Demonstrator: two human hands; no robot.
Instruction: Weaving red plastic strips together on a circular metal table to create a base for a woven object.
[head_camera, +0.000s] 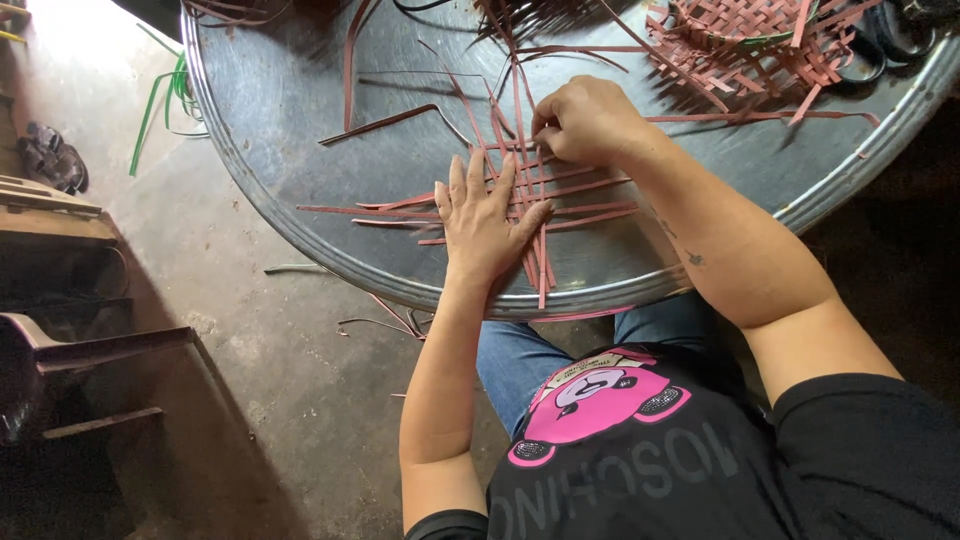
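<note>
Woven strips (545, 195) of reddish-brown material lie crossed in a flat, loose mat near the front edge of a large round metal surface (300, 90), and every place below is given from that mat.

Largest is the round surface itself, grey and scuffed, which carries the mat and fills the upper part of the view. Below and left of the mat stretches a bare concrete floor (230, 330). Below the mat sits the person, seen from above, in a black shirt (700, 470) with a pink picture and blue jeans (520, 365).

Far up and right of the mat, on the same surface, rests a half-made woven basket (745, 35) of the same strips. Up and left of the mat lie loose single strips (385, 120), apart from it. Far left of the mat, off the surface, green strips (165, 95) lie on the floor.

On the mat's left part the left hand (485, 220) presses flat, fingers spread, grasping nothing. At the mat's upper edge the right hand (585, 120) is curled, fingertips pinching one upright strip where it crosses the others.
</note>
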